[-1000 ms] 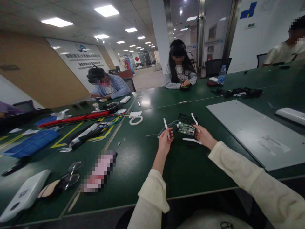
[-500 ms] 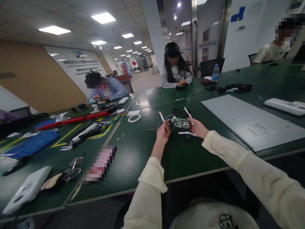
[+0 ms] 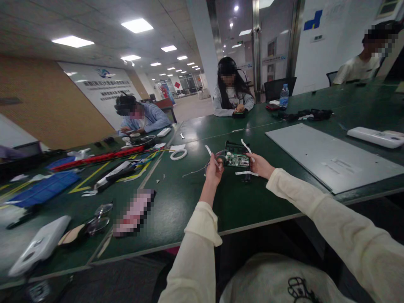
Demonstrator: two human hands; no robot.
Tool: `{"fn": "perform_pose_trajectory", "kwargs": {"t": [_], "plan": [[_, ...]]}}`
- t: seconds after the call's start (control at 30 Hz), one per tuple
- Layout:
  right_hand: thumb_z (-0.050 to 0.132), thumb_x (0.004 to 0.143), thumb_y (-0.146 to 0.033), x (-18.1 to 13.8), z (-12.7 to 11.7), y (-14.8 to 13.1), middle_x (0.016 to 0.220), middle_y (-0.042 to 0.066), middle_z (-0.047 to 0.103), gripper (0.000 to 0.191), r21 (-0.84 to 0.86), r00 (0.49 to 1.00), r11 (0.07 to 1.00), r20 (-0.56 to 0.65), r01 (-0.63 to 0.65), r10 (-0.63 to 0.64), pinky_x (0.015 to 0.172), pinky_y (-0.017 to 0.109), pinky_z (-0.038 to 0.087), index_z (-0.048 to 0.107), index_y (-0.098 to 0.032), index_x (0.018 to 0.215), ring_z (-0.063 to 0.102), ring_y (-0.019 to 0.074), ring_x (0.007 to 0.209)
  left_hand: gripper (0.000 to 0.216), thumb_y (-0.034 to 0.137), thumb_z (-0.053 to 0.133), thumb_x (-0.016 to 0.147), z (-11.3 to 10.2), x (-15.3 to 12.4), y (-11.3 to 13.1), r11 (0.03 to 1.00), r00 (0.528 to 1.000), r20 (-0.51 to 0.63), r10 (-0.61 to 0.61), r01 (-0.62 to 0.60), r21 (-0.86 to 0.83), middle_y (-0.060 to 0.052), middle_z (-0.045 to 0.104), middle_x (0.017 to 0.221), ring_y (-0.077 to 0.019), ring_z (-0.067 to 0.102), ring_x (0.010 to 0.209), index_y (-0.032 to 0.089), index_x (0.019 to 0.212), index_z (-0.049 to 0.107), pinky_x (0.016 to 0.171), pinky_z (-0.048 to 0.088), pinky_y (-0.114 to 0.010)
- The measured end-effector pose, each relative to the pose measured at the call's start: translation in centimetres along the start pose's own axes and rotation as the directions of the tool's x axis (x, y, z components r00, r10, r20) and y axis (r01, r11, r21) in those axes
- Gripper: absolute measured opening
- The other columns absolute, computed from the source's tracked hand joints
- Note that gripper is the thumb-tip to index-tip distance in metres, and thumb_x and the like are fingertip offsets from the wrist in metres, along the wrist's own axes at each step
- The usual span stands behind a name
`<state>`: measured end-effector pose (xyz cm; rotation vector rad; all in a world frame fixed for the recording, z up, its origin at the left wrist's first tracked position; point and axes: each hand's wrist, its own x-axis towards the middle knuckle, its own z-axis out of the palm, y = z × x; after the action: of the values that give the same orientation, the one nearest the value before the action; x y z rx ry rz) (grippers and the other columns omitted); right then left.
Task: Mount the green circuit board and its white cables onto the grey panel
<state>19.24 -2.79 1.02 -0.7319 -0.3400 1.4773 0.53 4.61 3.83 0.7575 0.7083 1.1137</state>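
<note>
Over the table, a green circuit board [image 3: 237, 160] in a dark frame sits between my hands. My right hand [image 3: 259, 165] is closed at the board's right edge, fingers partly hidden. Two white strips show by that hand: an upper white strip [image 3: 245, 146] slanting up and a lower white strip [image 3: 245, 173] lying sideways. My left hand [image 3: 214, 170] pinches a left white strip [image 3: 208, 150] just left of the board. Thin grey wires [image 3: 195, 171] run leftward past it. Below the board is a small dark part [image 3: 245, 178], its kind unclear.
A large grey panel [image 3: 315, 155] lies to the right. On the left are a white tape roll [image 3: 178, 155], a pink phone-like object [image 3: 135, 212], glasses [image 3: 98, 219], a white device [image 3: 41, 244] and a blue tray [image 3: 47, 188]. Several people sit around the table [image 3: 176, 206].
My left hand and its strip have shifted slightly left and down, and the wires stretch further left. The board and my right hand have moved a little left in view.
</note>
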Motion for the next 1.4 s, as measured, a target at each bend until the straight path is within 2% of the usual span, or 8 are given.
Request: {"fn": "perform_pose_trajectory", "kwargs": {"t": [0.47,0.57,0.67,0.8,0.93,1.07,1.3,1.4], "plan": [[0.054,0.091,-0.015,-0.2,0.2,-0.6,0.078,0.0,0.071,0.013,-0.058,1.0,0.998,-0.023,-0.007,0.006,0.067,0.026,0.056,0.062,-0.019,0.1,0.069,0.0145,0.072,0.027,0.041,0.057,0.091,0.3,0.3,0.5,0.998,0.998,-0.068,-0.001,0.006,0.065,0.001,0.066,0.067,-0.0058,0.059,0.053,0.016,0.092,0.067,0.047,0.04,-0.016],[0.055,0.091,-0.016,-0.2,0.0,-0.8,0.075,0.0,0.07,0.01,-0.05,0.999,0.999,-0.054,-0.013,0.01,0.064,0.024,0.056,0.063,-0.018,0.098,0.068,0.0132,0.069,0.026,0.04,0.059,0.089,0.2,0.0,0.7,0.998,0.999,0.019,-0.037,0.036,0.048,-0.001,0.068,0.074,-0.0087,0.064,0.064,0.016,0.095,0.067,0.055,0.046,-0.018],[0.057,0.091,-0.018,-0.1,-0.1,-1.1,0.069,-0.002,0.068,0.009,-0.038,0.996,0.999,-0.082,-0.022,0.019,0.06,0.023,0.056,0.064,-0.018,0.097,0.067,0.0128,0.064,0.019,0.025,0.062,0.085,0.0,-0.5,0.8,0.999,0.988,0.152,-0.038,0.034,0.026,-0.002,0.071,0.083,-0.0107,0.066,0.075,0.015,0.101,0.067,0.067,0.05,-0.021],[0.057,0.091,-0.019,-0.1,-0.2,-1.8,0.065,-0.003,0.067,0.008,-0.002,0.994,1.0,-0.106,-0.022,0.022,0.055,0.021,0.054,0.064,-0.017,0.095,0.066,0.012,0.06,0.036,0.012,0.062,0.076,-0.3,-1.1,0.9,0.998,0.958,0.282,-0.054,0.044,0.042,-0.003,0.071,0.097,-0.0131,0.066,0.088,0.018,0.111,0.065,0.087,0.05,-0.029],[0.056,0.092,-0.019,0.0,-0.2,-2.3,0.062,-0.002,0.066,0.008,0.035,0.994,0.999,-0.107,-0.019,0.023,0.052,0.019,0.052,0.063,-0.017,0.09,0.064,0.0111,0.056,0.035,0.007,0.063,0.072,-0.2,-1.8,0.3,0.978,0.905,0.378,-0.196,0.153,0.141,-0.005,0.071,0.105,-0.0196,0.064,0.107,0.019,0.105,0.065,0.098,0.046,-0.039],[0.056,0.092,-0.019,-0.2,-0.1,-2.0,0.056,-0.004,0.062,0.009,0.003,0.995,1.0,-0.096,-0.026,0.026,0.044,0.017,0.048,0.063,-0.017,0.086,0.06,0.0099,0.049,0.018,0.022,0.071,0.076,0.6,-2.2,-1.0,0.954,0.88,0.379,-0.286,0.222,0.203,-0.009,0.071,0.107,-0.0249,0.064,0.109,0.017,0.093,0.064,0.095,0.048,-0.041],[0.055,0.091,-0.009,0.0,-0.1,-1.6,0.062,-0.002,0.064,0.01,-0.108,1.0,0.994,-0.017,0.023,-0.025,0.046,0.015,0.05,0.06,-0.016,0.086,0.061,0.0083,0.051,0.031,0.033,0.078,0.074,1.0,-1.4,-2.2,0.946,0.96,0.152,-0.234,0.19,0.261,-0.009,0.073,0.092,-0.0203,0.071,0.086,0.016,0.096,0.064,0.07,0.054,-0.026],[0.055,0.089,-0.005,0.3,-0.4,-1.7,0.065,-0.001,0.065,0.011,-0.126,1.0,0.992,0.007,0.025,-0.024,0.049,0.016,0.053,0.059,-0.014,0.086,0.062,0.0086,0.054,0.032,0.031,0.078,0.074,0.9,-1.4,-2.2,0.948,0.97,0.144,-0.195,0.149,0.282,-0.009,0.074,0.089,-0.02,0.072,0.081,0.015,0.097,0.064,0.064,0.054,-0.024]]}}
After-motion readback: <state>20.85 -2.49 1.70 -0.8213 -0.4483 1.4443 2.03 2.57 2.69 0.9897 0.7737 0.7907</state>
